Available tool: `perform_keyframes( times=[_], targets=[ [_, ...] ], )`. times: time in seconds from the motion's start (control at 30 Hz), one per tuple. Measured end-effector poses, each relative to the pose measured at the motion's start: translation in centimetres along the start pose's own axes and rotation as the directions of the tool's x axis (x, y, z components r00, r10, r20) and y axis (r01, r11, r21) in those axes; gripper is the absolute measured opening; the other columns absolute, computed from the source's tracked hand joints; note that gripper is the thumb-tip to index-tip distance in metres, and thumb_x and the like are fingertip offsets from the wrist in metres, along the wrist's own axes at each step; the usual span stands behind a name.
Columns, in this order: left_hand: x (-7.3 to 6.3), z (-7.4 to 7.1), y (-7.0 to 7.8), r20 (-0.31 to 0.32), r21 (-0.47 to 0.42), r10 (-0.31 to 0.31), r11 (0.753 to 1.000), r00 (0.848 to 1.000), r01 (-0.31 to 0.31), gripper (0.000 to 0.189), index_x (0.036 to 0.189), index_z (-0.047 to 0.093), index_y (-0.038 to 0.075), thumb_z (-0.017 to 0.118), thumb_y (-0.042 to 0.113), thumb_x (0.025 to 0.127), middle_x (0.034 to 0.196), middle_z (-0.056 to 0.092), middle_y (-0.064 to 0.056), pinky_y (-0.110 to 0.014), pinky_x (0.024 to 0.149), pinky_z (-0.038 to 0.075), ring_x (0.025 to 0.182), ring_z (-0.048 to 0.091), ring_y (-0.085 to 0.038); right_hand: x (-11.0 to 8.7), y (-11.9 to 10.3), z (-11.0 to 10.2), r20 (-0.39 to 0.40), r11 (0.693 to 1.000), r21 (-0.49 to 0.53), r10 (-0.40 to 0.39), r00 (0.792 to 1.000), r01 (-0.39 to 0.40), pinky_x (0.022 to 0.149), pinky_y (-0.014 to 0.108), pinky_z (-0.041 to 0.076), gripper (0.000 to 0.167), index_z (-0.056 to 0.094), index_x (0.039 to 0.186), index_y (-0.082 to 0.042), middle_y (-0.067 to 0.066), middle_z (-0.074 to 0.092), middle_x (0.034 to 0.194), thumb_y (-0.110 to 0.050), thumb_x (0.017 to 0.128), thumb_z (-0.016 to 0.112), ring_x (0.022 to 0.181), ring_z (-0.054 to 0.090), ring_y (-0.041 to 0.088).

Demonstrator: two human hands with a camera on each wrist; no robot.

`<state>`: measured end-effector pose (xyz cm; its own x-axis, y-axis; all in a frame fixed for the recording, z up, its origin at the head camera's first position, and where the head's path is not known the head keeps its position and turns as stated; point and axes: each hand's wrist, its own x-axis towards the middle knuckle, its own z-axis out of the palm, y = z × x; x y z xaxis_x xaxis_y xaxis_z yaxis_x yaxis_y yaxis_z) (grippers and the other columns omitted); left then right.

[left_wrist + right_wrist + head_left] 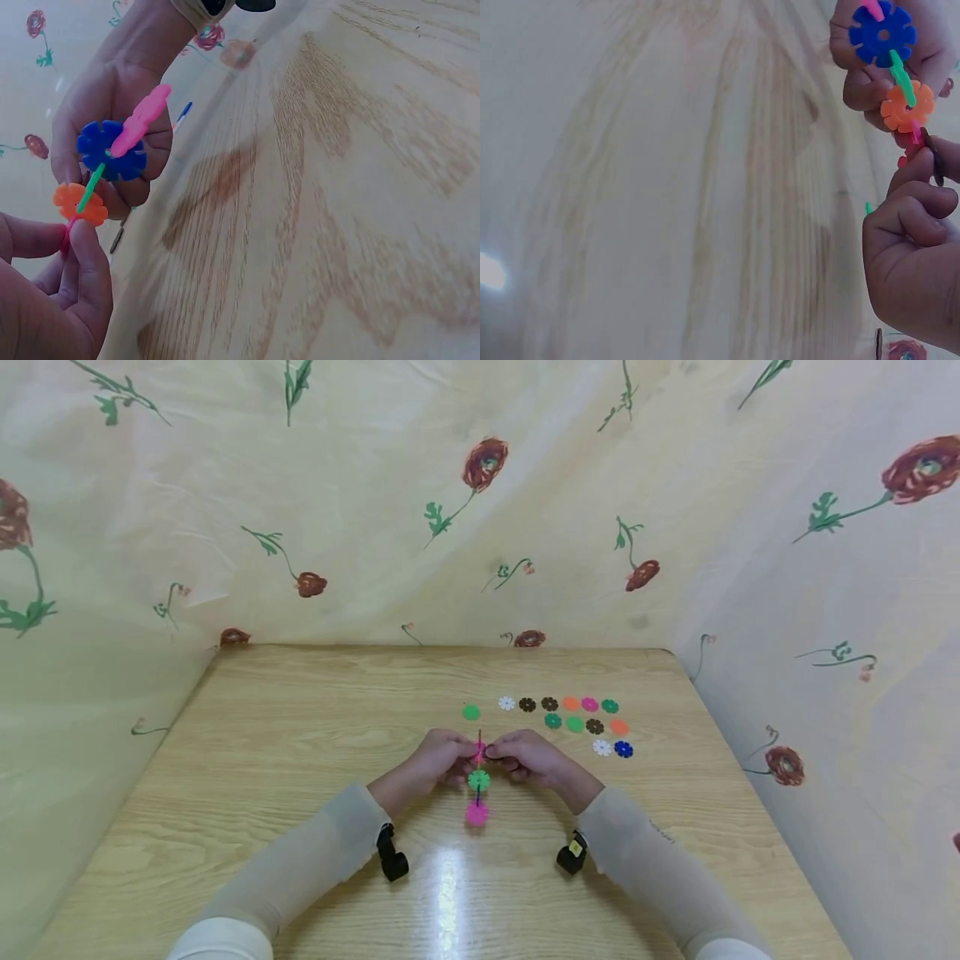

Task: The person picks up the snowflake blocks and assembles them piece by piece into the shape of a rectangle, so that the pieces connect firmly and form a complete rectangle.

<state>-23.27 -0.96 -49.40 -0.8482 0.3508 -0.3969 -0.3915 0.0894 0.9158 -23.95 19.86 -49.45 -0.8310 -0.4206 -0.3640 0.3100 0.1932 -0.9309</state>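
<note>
A chain of notched flower-shaped plastic discs hangs between the hands, its pink end disc [477, 813] nearest the body. Above that come a blue disc [112, 150], a green disc [478, 779] and an orange disc [80, 205], slotted crosswise into one another. At the far part of the chain, my left hand [438, 758] pinches a pink disc [480, 752] between thumb and finger. Facing it, my right hand [534, 757] pinches a brown disc [933, 156] right beside that pink one. Fingers partly hide both discs.
Loose discs lie in rows beyond the right hand, among them a white disc [507, 702], an orange disc [618, 727] and a blue disc [623, 749]. A single light green disc [471, 712] lies just past the hands. Flowered cloth [375, 527] surrounds the wooden table [300, 710].
</note>
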Motion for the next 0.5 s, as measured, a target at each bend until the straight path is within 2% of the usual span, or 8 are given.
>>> perform_keyframes(
  times=[0.1,0.23,0.4,0.5],
  targets=[
    [0.0,-0.1,-0.2,-0.025,-0.021,0.014,1.0,1.0,-0.015,0.014,0.102,0.071,-0.003,0.064,0.008,0.096,0.073,0.067,-0.006,-0.022,0.049,0.053,0.058,0.06,-0.011,0.1,-0.1,0.0,-0.061,1.0,-0.014,0.0,0.998,-0.001,0.048,0.019,0.037,0.012,0.073,0.097,-0.003,-0.001,0.053,0.066,-0.014,0.094,0.07,0.055,0.042,0.008],
    [0.1,-0.3,-0.4,-0.035,-0.059,0.009,0.998,0.999,-0.011,0.013,0.101,0.07,-0.004,0.065,0.006,0.094,0.07,0.065,-0.006,-0.022,0.047,0.053,0.055,0.059,-0.011,0.4,-0.5,-0.5,-0.154,1.0,0.029,0.003,0.988,0.001,0.056,0.018,0.049,0.025,0.068,0.116,0.006,0.006,0.066,0.084,-0.01,0.096,0.068,0.065,0.056,0.009],
    [0.1,-0.2,-0.6,-0.036,-0.057,-0.008,0.998,0.999,0.006,0.012,0.098,0.071,-0.004,0.067,0.006,0.092,0.068,0.064,-0.006,-0.023,0.045,0.052,0.053,0.058,-0.012,0.7,-1.1,-0.9,-0.209,0.99,0.133,-0.013,0.978,0.042,0.069,0.021,0.058,0.029,0.062,0.121,0.015,0.013,0.069,0.093,-0.004,0.099,0.062,0.073,0.065,0.012],
    [0.0,0.0,-0.7,-0.041,-0.034,-0.01,0.999,0.999,0.009,0.01,0.093,0.071,-0.001,0.066,0.007,0.093,0.067,0.063,-0.005,-0.022,0.045,0.051,0.053,0.058,-0.012,1.0,-1.4,-0.9,-0.211,0.985,0.161,-0.02,0.977,0.055,0.075,0.023,0.059,0.03,0.061,0.122,0.016,0.014,0.07,0.095,-0.002,0.098,0.061,0.077,0.068,0.014]
  ],
)
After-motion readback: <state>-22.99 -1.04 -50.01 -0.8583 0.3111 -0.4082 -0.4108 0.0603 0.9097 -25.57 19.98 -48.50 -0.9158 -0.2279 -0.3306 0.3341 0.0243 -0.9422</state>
